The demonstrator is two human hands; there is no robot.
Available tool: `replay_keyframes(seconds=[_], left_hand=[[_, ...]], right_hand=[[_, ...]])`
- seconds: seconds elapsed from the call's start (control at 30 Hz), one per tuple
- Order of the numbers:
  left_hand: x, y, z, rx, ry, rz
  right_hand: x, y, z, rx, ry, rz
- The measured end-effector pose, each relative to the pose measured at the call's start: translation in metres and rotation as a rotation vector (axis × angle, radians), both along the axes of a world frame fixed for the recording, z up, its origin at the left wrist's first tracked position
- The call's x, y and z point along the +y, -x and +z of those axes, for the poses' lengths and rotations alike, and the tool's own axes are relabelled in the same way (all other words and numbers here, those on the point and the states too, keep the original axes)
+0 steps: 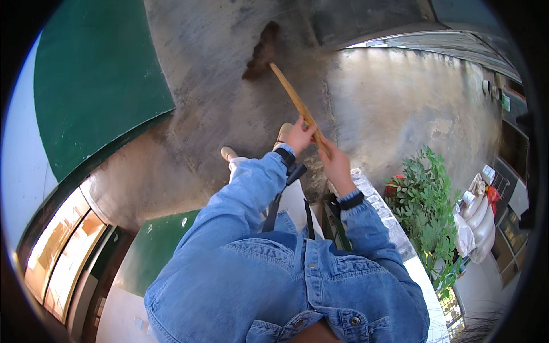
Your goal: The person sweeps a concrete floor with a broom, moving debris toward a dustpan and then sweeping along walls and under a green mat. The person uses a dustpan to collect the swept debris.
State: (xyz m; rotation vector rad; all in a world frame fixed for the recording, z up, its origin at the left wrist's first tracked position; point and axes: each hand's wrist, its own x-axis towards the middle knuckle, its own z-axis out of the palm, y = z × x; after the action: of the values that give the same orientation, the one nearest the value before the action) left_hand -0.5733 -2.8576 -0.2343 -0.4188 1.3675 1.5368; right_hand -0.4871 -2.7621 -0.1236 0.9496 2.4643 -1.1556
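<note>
A broom's wooden handle (pixel 291 92) runs down from its dark brown, blurred bristle head (pixel 262 53), which is at the concrete floor (pixel 223 85). My left hand (pixel 299 136) is closed around the handle, a little above its top end in the picture. My right hand (pixel 335 165) grips the handle's end, beside and below the left one. Both wrists wear black bands over blue denim sleeves. My two light-coloured shoes show on the floor below the broom head.
A green and white painted wall (pixel 103 90) juts in at the upper left. Another green-painted surface (pixel 163 244) lies at the lower left. On the right are a pale stone-like ledge (pixel 381 210), a leafy green plant (pixel 424 201) and several white sacks (pixel 478 218).
</note>
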Motion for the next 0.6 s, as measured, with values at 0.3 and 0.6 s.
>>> replay_keyframes(seconds=[0.3, 0.6], left_hand=[[0.032, 0.024, -0.031, 0.058, 0.138, -0.216], [0.065, -0.1, -0.007, -0.036, 0.095, -0.523]], right_hand=[[0.019, 0.001, -0.045, 0.011, 0.175, -0.211], [0.035, -0.112, 0.024, -0.109, 0.133, -0.311]])
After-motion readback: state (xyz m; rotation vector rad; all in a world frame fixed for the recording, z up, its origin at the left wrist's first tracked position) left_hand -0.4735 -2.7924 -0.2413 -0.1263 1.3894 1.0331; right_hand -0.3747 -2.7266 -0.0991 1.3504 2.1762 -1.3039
